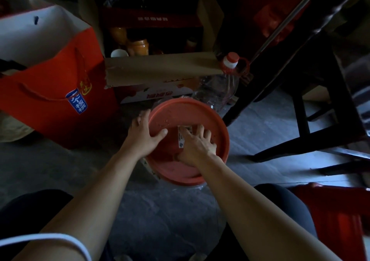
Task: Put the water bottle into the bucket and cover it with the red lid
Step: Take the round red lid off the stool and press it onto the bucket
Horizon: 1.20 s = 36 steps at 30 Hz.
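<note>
The round red lid [180, 116] lies on top of the bucket on the floor in front of me. Only a sliver of the bucket's clear wall [192, 186] shows under the lid's near rim. My left hand [143, 134] grips the lid's left edge, thumb on top and fingers over the rim. My right hand [197, 144] presses flat on the lid's middle, partly over a white label [181, 140]. The bucket's inside is hidden, so I cannot see a water bottle in it.
A large clear plastic bottle with a red cap [222, 86] stands just behind the lid. A red gift bag [52, 92] stands at left, an open cardboard box of jars [160, 68] behind. Dark wooden chair legs [300, 108] stand at right, a red crate [330, 216] near right.
</note>
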{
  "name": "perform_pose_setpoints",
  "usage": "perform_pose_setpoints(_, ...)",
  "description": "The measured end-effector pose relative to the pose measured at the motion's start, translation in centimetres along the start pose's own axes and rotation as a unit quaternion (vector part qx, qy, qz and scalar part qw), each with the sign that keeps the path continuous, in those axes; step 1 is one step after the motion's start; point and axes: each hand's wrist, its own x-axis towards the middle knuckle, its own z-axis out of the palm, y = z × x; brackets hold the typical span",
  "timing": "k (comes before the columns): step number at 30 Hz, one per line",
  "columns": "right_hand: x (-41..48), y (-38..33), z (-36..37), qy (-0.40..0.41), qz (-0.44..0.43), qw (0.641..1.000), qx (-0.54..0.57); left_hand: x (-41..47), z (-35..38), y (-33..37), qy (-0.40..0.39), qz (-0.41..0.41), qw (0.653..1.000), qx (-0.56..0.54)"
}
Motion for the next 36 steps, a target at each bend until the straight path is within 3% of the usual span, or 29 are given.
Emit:
perform_pose_setpoints(10,0.2,0.1,0.4,0.004,0.000,1.000,-0.017,-0.2,0.2,-0.6,-0.006,0.016,1.000,-0.018)
perform_pose_setpoints(15,1.4,-0.4,-1.4,-0.006,0.007,0.999,0.047,-0.1,0.1,-0.6,-0.001,0.036,0.999,-0.019)
perform_pose_setpoints(21,1.7,-0.6,-0.8,-0.042,-0.004,0.999,-0.028,-0.1,0.1,-0.6,0.004,0.020,0.999,-0.033)
perform_pose_setpoints(31,1.8,-0.5,-0.8,-0.043,-0.009,0.998,-0.032,-0.5,0.2,-0.6,0.006,0.022,0.999,-0.037)
perform_pose_setpoints(36,2.0,0.1,-0.6,-0.042,-0.019,0.998,-0.048,-0.7,0.3,-0.2,0.010,0.024,0.999,0.023)
